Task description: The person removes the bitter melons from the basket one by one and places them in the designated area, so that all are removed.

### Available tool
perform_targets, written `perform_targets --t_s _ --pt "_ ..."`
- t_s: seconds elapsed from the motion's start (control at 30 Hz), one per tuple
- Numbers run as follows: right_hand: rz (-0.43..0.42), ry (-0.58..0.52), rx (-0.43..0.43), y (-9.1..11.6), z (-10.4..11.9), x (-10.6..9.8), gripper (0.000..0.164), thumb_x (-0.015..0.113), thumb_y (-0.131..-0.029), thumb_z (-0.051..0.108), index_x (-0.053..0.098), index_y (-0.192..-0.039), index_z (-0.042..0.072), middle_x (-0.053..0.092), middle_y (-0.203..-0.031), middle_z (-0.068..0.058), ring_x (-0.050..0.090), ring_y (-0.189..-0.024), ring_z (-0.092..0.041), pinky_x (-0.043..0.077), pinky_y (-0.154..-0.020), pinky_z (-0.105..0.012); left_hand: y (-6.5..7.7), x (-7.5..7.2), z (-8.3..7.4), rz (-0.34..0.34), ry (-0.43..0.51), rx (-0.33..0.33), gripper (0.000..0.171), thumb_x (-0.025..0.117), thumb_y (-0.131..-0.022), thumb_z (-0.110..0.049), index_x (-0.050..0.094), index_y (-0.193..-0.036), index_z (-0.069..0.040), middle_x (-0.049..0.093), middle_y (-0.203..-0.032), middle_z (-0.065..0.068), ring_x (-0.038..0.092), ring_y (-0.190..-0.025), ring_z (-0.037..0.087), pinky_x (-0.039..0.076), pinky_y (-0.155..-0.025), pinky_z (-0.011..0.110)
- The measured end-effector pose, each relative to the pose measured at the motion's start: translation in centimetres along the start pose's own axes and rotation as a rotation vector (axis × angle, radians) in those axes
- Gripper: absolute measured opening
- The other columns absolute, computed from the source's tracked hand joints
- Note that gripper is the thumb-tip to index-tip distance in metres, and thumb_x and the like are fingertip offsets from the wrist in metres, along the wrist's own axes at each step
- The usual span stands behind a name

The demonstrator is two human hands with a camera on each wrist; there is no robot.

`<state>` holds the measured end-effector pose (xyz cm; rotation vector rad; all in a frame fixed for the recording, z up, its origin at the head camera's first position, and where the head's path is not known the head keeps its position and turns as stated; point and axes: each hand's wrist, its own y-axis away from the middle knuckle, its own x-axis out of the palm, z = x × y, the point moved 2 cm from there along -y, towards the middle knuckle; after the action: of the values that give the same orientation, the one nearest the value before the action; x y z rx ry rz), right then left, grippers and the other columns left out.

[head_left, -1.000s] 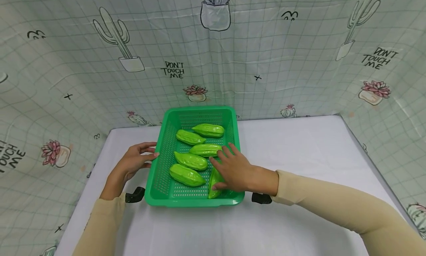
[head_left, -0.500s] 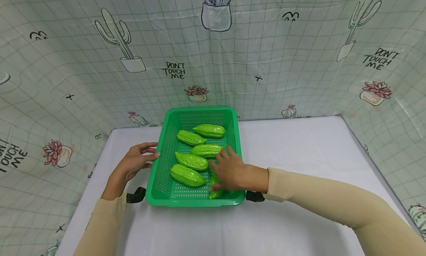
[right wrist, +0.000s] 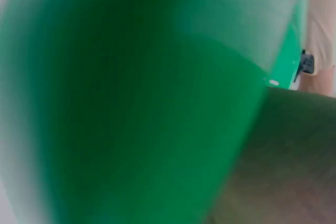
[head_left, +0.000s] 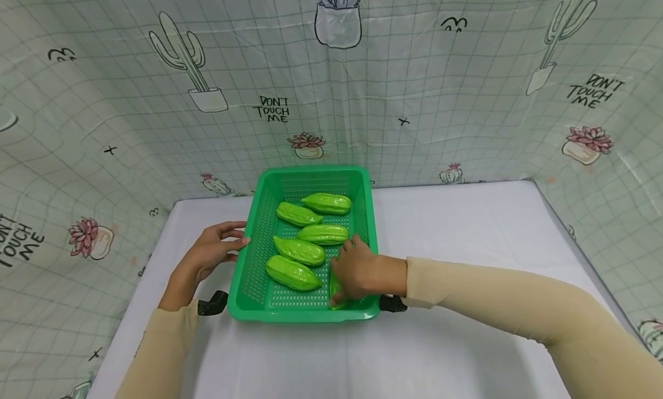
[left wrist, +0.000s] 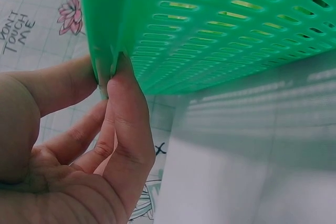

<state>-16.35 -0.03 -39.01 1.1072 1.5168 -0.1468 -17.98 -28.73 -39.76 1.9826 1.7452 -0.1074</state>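
My left hand (head_left: 214, 249) pinches the left rim of a green plastic basket (head_left: 300, 316) between thumb and fingers. The left wrist view shows that rim between thumb and fingertips of the same hand (left wrist: 113, 108). Inside the basket, my right hand (head_left: 357, 272) grips a light green, ridged bitter melon (head_left: 334, 284) near the front right corner, its fingers curled over it and hiding most of it. Several more bitter melons (head_left: 292, 273) lie on the basket's slotted bottom, to the left of and beyond that hand. The right wrist view is mostly filled by the blurred green basket wall (right wrist: 157, 119).
A white cloth (head_left: 440, 232) covers the table under the basket. Grid-patterned fabric (head_left: 393, 88) with cactus drawings hangs behind and along both sides, close to the basket's far end. Dark wrist mounts (head_left: 212, 303) sit by each cuff, near the basket's sides.
My right hand has come lower and slightly left, its spread fingers now curled round the front right bitter melon. The left hand keeps its hold on the rim.
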Motion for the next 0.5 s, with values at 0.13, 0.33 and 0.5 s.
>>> perform_targets --t_s 0.13,0.33,0.5 --pt "0.013 0.012 -0.018 -0.40 -0.01 0.01 0.092 0.054 -0.093 0.082 0.053 -0.156 0.015 0.059 -0.150 -0.012 0.050 -0.143 -0.031 0.035 -0.123 -0.046 0.18 -0.03 -0.09 0.000 0.002 -0.001 0.059 0.061 -0.108 -0.007 0.036 -0.160 0.006 0.045 -0.149 0.031 0.063 -0.091 0.007 0.060 -0.079 0.027" --pt "0.007 0.023 -0.056 -0.83 0.11 -0.24 0.089 0.058 -0.093 0.080 0.055 -0.155 0.017 0.060 -0.146 -0.012 0.053 -0.140 -0.031 0.039 -0.119 -0.045 0.28 0.09 -0.23 -0.006 -0.001 -0.001 0.059 0.062 -0.108 -0.008 0.037 -0.160 0.006 0.048 -0.146 0.031 0.064 -0.090 0.007 0.060 -0.078 0.027" --pt "0.047 0.014 -0.069 -0.93 0.02 -0.55 0.097 0.063 -0.087 0.083 0.051 -0.158 0.018 0.057 -0.149 -0.013 0.051 -0.141 -0.032 0.040 -0.118 -0.047 0.18 0.04 -0.21 -0.008 0.002 -0.007 0.058 0.061 -0.108 -0.007 0.038 -0.160 0.006 0.048 -0.146 0.030 0.064 -0.089 0.007 0.060 -0.079 0.026"
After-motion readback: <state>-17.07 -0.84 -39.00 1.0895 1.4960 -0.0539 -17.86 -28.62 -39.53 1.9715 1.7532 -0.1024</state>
